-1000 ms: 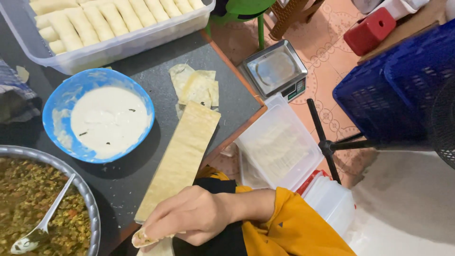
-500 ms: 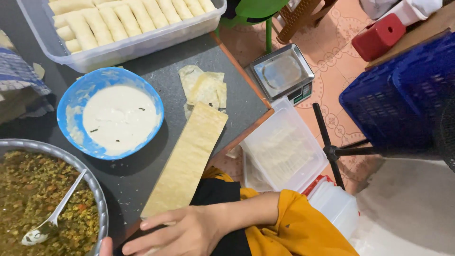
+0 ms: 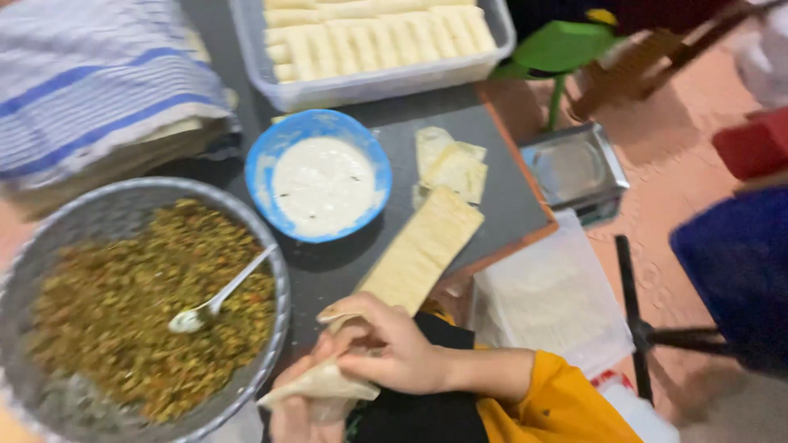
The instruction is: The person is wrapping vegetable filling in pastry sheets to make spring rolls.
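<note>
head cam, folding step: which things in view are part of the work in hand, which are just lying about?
In use:
right hand and left hand, both on the folded pastry sheet
pastry strip
bowl of minced filling with spoon
blue bowl of white paste
tray of finished rolls

Lying about:
striped cloth
kitchen scale
green stool
blue basket

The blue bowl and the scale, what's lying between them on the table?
In the head view, a few small folded pastry pieces lie on the dark table between the blue bowl and the scale, just above the long pastry strip.
</note>
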